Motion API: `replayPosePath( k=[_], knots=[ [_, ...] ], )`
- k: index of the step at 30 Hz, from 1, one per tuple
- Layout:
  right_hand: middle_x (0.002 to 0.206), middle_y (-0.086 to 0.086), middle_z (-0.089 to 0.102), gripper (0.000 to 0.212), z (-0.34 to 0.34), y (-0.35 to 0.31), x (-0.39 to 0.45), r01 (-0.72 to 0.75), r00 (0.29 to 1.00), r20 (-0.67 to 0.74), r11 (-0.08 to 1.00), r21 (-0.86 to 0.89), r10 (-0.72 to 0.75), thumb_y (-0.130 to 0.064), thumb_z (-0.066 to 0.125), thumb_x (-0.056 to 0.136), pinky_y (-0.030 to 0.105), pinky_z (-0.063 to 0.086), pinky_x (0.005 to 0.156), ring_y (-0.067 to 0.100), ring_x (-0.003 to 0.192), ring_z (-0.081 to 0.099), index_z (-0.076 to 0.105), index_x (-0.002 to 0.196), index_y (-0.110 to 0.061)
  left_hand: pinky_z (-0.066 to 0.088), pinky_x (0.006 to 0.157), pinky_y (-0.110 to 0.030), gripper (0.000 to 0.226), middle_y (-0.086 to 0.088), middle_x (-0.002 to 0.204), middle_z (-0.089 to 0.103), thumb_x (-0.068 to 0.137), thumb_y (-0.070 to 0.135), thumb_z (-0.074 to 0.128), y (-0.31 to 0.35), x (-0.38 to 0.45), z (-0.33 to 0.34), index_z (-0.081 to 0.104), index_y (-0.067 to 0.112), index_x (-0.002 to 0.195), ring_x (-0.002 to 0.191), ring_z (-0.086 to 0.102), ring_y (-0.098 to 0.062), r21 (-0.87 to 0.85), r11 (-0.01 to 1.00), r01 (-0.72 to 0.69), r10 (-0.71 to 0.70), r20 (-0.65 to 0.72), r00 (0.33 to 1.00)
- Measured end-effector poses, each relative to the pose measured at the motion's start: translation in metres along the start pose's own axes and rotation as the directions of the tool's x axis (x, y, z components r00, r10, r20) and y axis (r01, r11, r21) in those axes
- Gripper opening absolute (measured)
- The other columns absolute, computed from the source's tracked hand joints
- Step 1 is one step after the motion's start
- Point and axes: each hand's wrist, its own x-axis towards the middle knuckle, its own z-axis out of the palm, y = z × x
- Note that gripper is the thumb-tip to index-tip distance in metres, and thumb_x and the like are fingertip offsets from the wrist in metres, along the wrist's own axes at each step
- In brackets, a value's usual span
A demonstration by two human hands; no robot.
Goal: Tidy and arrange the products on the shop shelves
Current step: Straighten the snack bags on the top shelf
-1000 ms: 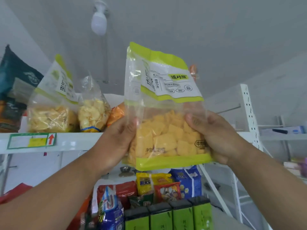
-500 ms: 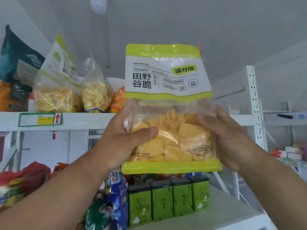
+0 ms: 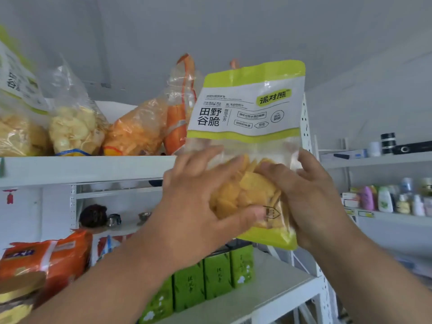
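Observation:
I hold a clear snack bag (image 3: 247,113) with a lime-green and white label and yellow chips upright in front of the top shelf's (image 3: 88,169) right end. My left hand (image 3: 201,204) grips its lower left side, thumb across the front over the chips. My right hand (image 3: 308,197) grips the lower right side, fingers curled round the edge. Behind and left of the bag, an orange snack bag (image 3: 140,132) and pale chip bags (image 3: 74,127) stand on the top shelf.
Green tea boxes (image 3: 210,279) line the lower shelf (image 3: 275,288) under the bag. Orange packets (image 3: 46,260) lie lower left. A white perforated upright (image 3: 306,127) stands just right of the bag. Bottles (image 3: 385,199) fill a far shelf on the right.
The bag has moved right and slightly up towards the top shelf's right end, and my view has swung right. My left thumb has slid across the bag's front.

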Motion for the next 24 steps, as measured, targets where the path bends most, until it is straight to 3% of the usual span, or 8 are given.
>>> replayPosePath(
  k=[2,4,7,9,13,18,22,24],
  knots=[
    [0.122,0.011,0.073,0.068,-0.003,-0.006,-0.006,0.017,0.999,-0.044,0.998,-0.062,-0.020,-0.039,0.094,0.074,0.051,0.065,0.078,0.028,0.091,0.080,0.065,0.135,-0.036,0.001,0.130,-0.040,0.114,0.025,0.173,-0.001,0.063,0.104,0.049,0.015,0.006,0.016,0.002,0.064,0.159,0.158,-0.014,0.003,0.011,0.997,0.070,-0.071,0.214,0.974],
    [0.111,-0.004,0.077,0.046,-0.012,-0.015,-0.011,0.032,0.998,-0.056,0.998,-0.060,-0.035,-0.039,0.082,0.086,0.032,0.065,0.067,0.011,0.085,0.079,0.068,0.129,-0.045,0.005,0.132,-0.044,0.120,0.020,0.176,-0.001,0.061,0.105,0.053,0.023,0.015,0.026,-0.005,0.065,0.158,0.162,-0.009,-0.005,-0.160,0.975,0.152,-0.101,0.286,0.953],
    [0.103,-0.012,0.079,0.054,-0.025,-0.028,-0.016,0.091,0.995,-0.032,0.990,-0.106,-0.095,-0.020,0.071,0.098,0.017,0.056,0.057,0.004,0.080,0.077,0.057,0.141,-0.051,0.046,0.117,-0.045,0.086,0.016,0.154,0.056,0.080,0.066,0.081,0.019,0.027,0.036,0.035,0.058,0.153,0.144,0.053,-0.008,-0.664,0.720,0.199,-0.065,0.220,0.973],
    [0.110,-0.004,0.077,0.077,-0.030,-0.030,-0.016,0.141,0.990,-0.005,0.973,-0.183,-0.144,-0.006,0.071,0.096,0.021,0.057,0.061,0.012,0.085,0.076,0.042,0.155,-0.046,0.056,0.105,-0.042,0.064,0.012,0.134,0.073,0.086,0.032,0.081,0.013,0.031,0.043,0.056,0.054,0.140,0.124,0.070,-0.011,-0.783,0.591,0.191,-0.107,0.158,0.981],
    [0.119,0.000,0.077,0.057,-0.036,-0.033,-0.015,0.155,0.984,0.122,0.962,-0.225,-0.130,-0.007,0.078,0.091,0.040,0.064,0.072,0.031,0.104,0.077,0.066,0.140,-0.034,0.058,0.103,-0.044,0.056,0.006,0.129,0.076,0.083,0.022,0.083,0.007,0.030,0.061,0.067,0.052,0.127,0.122,0.072,-0.018,-0.851,0.500,0.163,-0.161,0.093,0.982],
    [0.115,-0.007,0.079,0.064,-0.034,-0.035,-0.021,0.180,0.964,0.240,0.945,-0.271,-0.115,-0.005,0.074,0.095,0.031,0.063,0.077,0.017,0.101,0.079,0.057,0.140,-0.047,0.060,0.097,-0.045,0.058,-0.007,0.131,0.075,0.092,0.014,0.079,0.012,0.033,0.066,0.058,0.026,0.145,0.123,0.071,-0.028,-0.881,0.465,0.089,-0.089,0.054,0.995],
    [0.113,-0.008,0.079,0.058,-0.033,-0.033,-0.020,0.221,0.968,0.182,0.934,-0.281,-0.174,0.000,0.069,0.098,0.042,0.066,0.077,0.021,0.099,0.079,0.061,0.126,-0.050,0.058,0.102,-0.051,0.068,-0.005,0.136,0.072,0.095,0.008,0.077,0.003,0.042,0.063,0.049,0.025,0.155,0.126,0.070,-0.027,-0.858,0.494,0.142,-0.054,0.132,0.990],
    [0.116,-0.010,0.079,0.058,-0.034,-0.035,-0.017,0.232,0.971,0.122,0.940,-0.250,-0.208,0.001,0.068,0.098,0.042,0.067,0.078,0.020,0.100,0.079,0.058,0.126,-0.049,0.052,0.112,-0.055,0.070,0.002,0.142,0.068,0.092,0.022,0.078,-0.003,0.050,0.060,0.050,0.034,0.155,0.132,0.066,-0.023,-0.821,0.548,0.160,-0.043,0.163,0.986]
  ],
)
